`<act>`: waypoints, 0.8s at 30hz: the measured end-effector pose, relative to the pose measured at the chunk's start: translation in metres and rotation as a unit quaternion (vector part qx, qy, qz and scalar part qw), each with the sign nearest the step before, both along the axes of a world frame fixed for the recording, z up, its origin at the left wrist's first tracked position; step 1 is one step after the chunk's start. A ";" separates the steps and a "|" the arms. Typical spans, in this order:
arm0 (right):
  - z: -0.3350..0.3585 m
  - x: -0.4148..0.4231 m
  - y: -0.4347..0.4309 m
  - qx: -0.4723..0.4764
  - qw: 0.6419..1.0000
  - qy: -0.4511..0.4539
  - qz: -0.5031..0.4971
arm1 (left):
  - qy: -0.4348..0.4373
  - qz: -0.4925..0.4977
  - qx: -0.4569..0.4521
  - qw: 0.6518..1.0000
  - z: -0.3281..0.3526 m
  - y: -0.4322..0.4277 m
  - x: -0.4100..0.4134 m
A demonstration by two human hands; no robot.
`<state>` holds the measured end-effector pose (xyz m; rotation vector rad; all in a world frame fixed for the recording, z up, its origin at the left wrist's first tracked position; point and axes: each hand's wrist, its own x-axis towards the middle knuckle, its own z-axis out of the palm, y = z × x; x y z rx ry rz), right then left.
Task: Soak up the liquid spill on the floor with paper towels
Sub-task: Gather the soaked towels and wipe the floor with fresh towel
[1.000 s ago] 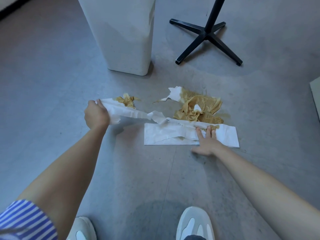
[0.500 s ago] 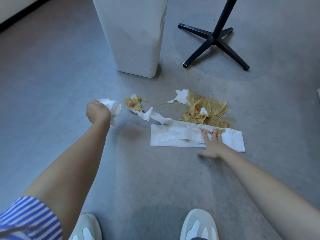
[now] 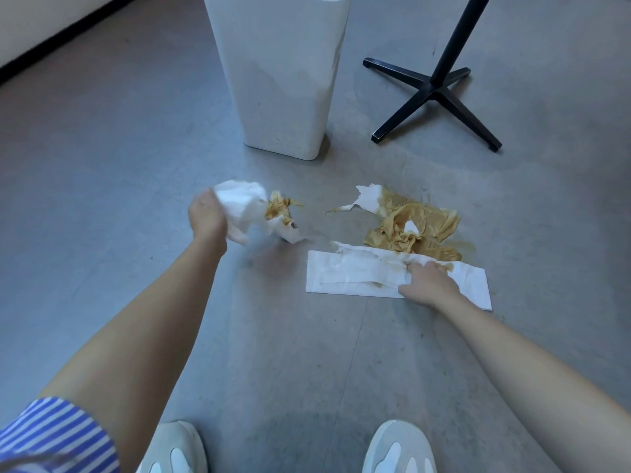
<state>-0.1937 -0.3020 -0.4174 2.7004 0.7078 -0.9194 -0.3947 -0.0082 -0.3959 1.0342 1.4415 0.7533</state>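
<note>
1. Left of centre in the frame, the left hand (image 3: 208, 216) has its grip closed around a bunched white towel wad (image 3: 244, 208), lifted just off the floor (image 3: 102, 199). A brown-stained tail (image 3: 280, 209) hangs from it, so it likely has soaked some liquid already.
2. Upper centre, a white bin (image 3: 283, 80) stands near the wad, probably where used paper goes; the floor between them is bare.
3. Right of centre, a soaked brown towel heap (image 3: 413, 230) sits on the spill (image 3: 464, 245), whose wet edge shows just past its right side.
4. Touching that heap's near edge lies a flat white towel sheet (image 3: 355, 276). The right hand (image 3: 426, 285) presses on it, fingers curled into the paper, apparently pinching it to pull it over the liquid.
5. Upper right, a black stand base (image 3: 433, 93) sits well apart, leaving open room.
</note>
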 end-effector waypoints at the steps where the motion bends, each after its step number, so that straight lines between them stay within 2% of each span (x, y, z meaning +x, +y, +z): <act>1: 0.003 -0.002 0.005 0.036 0.999 -0.035 -0.002 | 0.003 -0.050 0.019 0.999 0.002 -0.005 0.005; 3: 0.011 -0.005 0.016 0.092 0.993 -0.075 -0.002 | 0.013 -0.153 0.050 0.987 0.006 -0.016 0.018; 7: 0.028 -0.012 0.035 0.136 0.988 -0.064 -0.032 | 0.016 -0.340 0.071 0.938 0.010 -0.043 0.046; 14: 0.035 -0.007 0.022 0.026 0.998 -0.046 -0.047 | 0.061 -0.472 0.110 0.873 0.012 -0.084 0.079; 16: 0.034 -0.006 0.011 0.035 0.996 -0.072 -0.043 | 0.065 -0.498 0.111 0.858 0.009 -0.092 0.086; 18: 0.032 -0.004 0.003 0.092 0.990 -0.103 -0.039 | 0.060 -0.523 0.106 0.844 0.007 -0.099 0.093; 20: 0.028 0.002 -0.004 0.199 0.976 -0.048 -0.070 | 0.064 -0.548 0.113 0.826 0.005 -0.108 0.102; 22: 0.026 0.008 -0.011 0.301 0.940 0.089 -0.132 | 0.058 -0.577 0.114 0.806 0.004 -0.120 0.111; 24: 0.026 0.009 -0.015 0.352 0.897 0.205 -0.172 | 0.053 -0.609 0.106 0.784 0.006 -0.132 0.117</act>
